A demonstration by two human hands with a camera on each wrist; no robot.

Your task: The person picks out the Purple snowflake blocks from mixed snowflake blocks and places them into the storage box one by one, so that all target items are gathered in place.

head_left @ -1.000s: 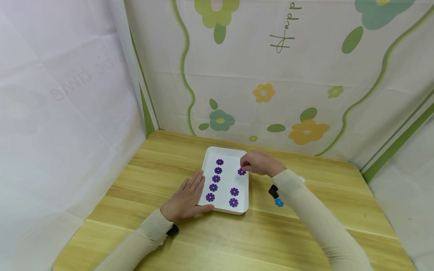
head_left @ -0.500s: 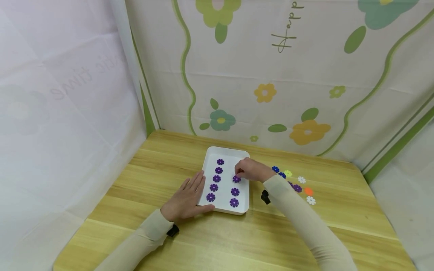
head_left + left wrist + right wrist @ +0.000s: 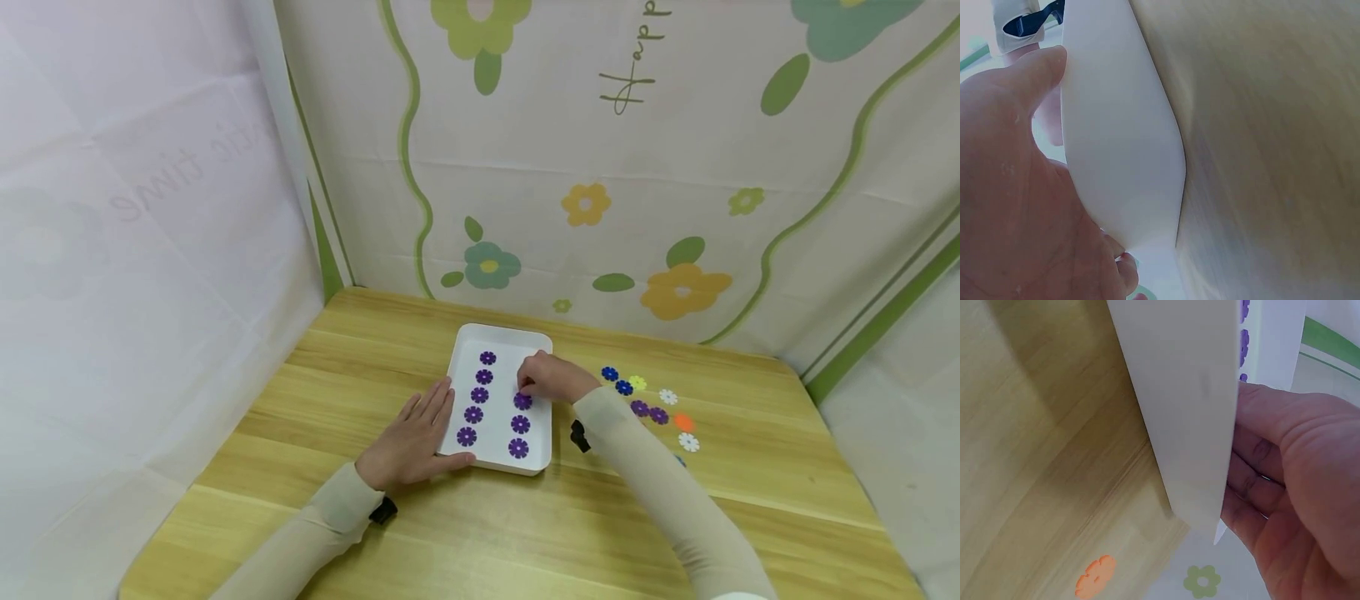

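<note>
A white rectangular tray (image 3: 497, 433) lies on the wooden table. My left hand (image 3: 407, 443) rests along its left near corner, fingers straight, thumb over the near rim. Inside the tray, several purple snowflake discs form a column on the left, among them a disc (image 3: 484, 377). On the right side my right hand (image 3: 553, 377) reaches in over the rim, fingertips pinching the far edge of a purple snowflake disc (image 3: 522, 402). Two more purple discs (image 3: 520, 425) line up nearer than it. The right wrist view shows the tray's side wall (image 3: 1179, 419), which hides the fingertips.
Right of the tray, loose snowflake discs lie on the table (image 3: 750, 492): dark blue discs (image 3: 624, 387), a yellow disc (image 3: 637, 382), purple discs (image 3: 657, 415), an orange disc (image 3: 683, 422) and white discs (image 3: 688, 442). A flower-printed cloth (image 3: 517, 150) stands behind the table.
My right hand has moved left and nearer with the purple snowflake disc, bringing it into line above the two nearer discs. The left hand has stayed on the tray.
</note>
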